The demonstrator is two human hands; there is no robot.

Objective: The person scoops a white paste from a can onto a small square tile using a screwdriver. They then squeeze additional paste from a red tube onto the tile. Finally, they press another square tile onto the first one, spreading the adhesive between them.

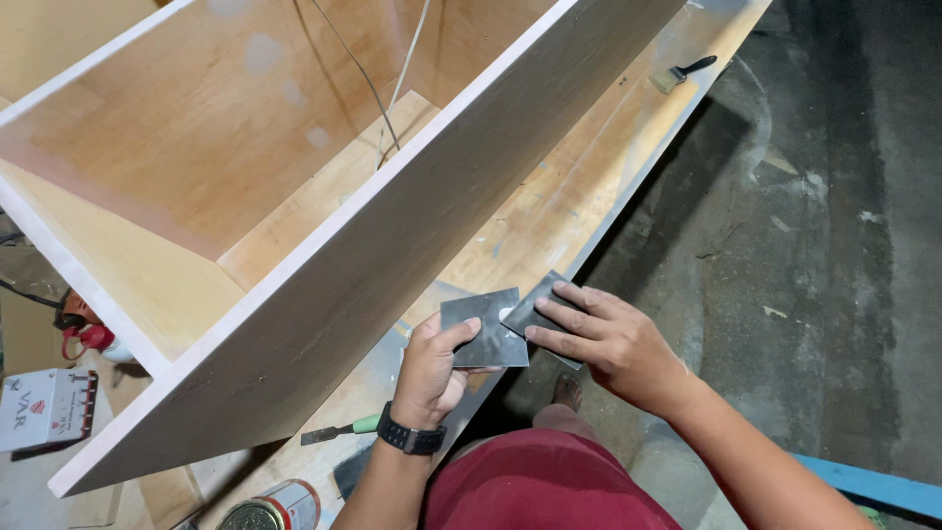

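Observation:
My left hand (430, 368), with a black watch at the wrist, grips a dark square scraper plate (481, 329) by its lower left corner. My right hand (608, 339) holds a second dark plate (535, 306) with its fingers laid flat across it. That plate overlaps the right edge of the first one, with a small pale blob where they meet. Both hands hover over the front edge of a long wooden workbench (549, 211), just in front of a large open plywood cabinet box (373, 245) with a pale side panel.
A paintbrush (680, 74) lies at the bench's far end. A green-handled chisel (340, 429) and a round tin can (275, 508) sit near the bench's front. A white box (44, 407) and a red tool (83, 334) are at the left. Grey concrete floor (834, 245) lies to the right.

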